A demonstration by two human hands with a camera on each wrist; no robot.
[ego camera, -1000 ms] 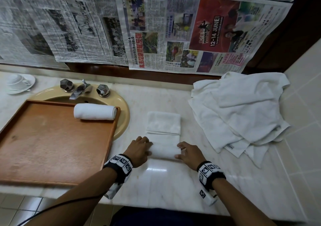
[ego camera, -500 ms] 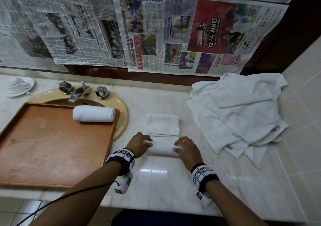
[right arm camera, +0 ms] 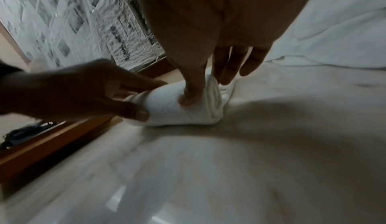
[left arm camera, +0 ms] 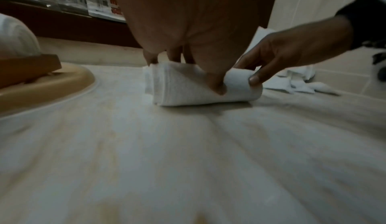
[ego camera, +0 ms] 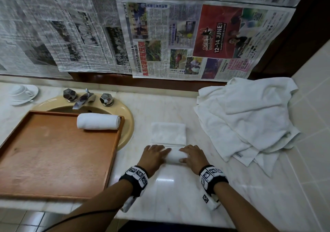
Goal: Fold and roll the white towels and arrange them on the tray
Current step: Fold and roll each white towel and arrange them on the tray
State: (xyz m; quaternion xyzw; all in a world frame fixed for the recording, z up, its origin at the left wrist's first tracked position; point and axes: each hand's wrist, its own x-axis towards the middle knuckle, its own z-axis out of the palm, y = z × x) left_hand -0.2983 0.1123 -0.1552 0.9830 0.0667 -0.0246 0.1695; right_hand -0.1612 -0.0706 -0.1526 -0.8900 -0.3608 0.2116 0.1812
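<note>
Both hands (ego camera: pixel 175 157) rolled towel (ego camera: pixel 175 156) farther from counter edge; roll thicker, flat part shorter.

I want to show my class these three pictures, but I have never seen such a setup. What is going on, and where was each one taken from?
No machine here: a person wears three cameras. One sits on the head, looking down at a pale marble counter. The other two sit on the wrists, looking along the fingers.

The left hand and right hand grip a half-rolled white towel; its unrolled part lies flat beyond. The wrist views show thumbs in front of the roll and fingers over it.

A finished rolled white towel lies on the brown wooden tray. A heap of loose white towels lies to the right.
</note>
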